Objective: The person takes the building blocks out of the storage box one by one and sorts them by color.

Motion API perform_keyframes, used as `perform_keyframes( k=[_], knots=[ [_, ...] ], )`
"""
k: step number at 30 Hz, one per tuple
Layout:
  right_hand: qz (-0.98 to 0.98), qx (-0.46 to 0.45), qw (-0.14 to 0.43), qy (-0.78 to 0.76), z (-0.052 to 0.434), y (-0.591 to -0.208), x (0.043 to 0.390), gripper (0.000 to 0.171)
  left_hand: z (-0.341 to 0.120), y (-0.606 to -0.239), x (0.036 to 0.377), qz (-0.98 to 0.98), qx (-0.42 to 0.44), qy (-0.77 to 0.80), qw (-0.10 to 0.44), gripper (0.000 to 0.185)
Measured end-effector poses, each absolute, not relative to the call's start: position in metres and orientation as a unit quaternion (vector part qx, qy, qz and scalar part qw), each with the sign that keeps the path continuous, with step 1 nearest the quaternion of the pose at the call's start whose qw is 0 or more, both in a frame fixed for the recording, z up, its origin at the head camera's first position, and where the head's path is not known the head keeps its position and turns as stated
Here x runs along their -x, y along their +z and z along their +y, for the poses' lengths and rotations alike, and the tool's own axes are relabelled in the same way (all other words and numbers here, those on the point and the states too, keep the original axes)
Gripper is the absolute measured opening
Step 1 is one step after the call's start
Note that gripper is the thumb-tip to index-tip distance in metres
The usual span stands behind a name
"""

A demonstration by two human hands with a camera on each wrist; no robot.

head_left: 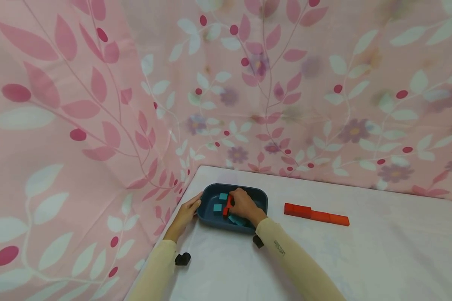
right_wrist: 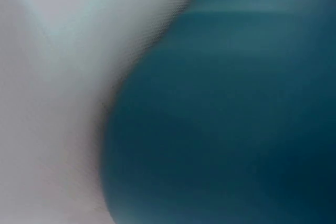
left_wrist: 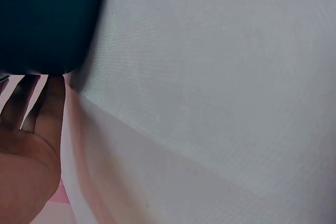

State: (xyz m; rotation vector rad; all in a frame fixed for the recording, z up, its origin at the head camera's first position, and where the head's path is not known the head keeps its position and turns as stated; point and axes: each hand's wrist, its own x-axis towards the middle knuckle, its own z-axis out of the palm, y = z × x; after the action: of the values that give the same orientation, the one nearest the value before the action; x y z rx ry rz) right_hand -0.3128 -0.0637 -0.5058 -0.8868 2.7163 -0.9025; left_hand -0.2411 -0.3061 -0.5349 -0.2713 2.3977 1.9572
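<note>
Your right hand [head_left: 244, 204] pinches a red block [head_left: 228, 205] inside the blue tray [head_left: 209, 209]; your left hand [head_left: 186, 212], fingers straight, touches its side.

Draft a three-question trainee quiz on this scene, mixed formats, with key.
1. Multiple choice. Where is the right hand?
A. Flat on the bare table
B. Reaching inside the tub
C. On the row of red blocks

2. True or false. The left hand is at the outer side of the tub.

3. Fill in the blank. In the head view, the row of red blocks on the table lies to the ____ of the tub.

Key: 1. B; 2. True; 3. right
</note>
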Motion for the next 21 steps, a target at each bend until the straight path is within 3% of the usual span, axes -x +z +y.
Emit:
perform_keyframes(
  k=[5,14,21],
  knots=[
    [0.905,0.28,0.066,-0.312,-0.057,-0.509,0.311,0.077,-0.307,-0.537,0.239,0.78,0.085,0.62,0.018,0.043],
    [0.901,0.243,0.08,-0.352,-0.046,-0.507,0.313,0.072,-0.308,-0.532,0.241,0.781,0.078,0.62,0.014,0.042],
    [0.888,0.266,0.05,-0.371,-0.029,-0.506,0.312,0.066,-0.307,-0.534,0.242,0.78,0.078,0.62,0.012,0.043]
  ],
)
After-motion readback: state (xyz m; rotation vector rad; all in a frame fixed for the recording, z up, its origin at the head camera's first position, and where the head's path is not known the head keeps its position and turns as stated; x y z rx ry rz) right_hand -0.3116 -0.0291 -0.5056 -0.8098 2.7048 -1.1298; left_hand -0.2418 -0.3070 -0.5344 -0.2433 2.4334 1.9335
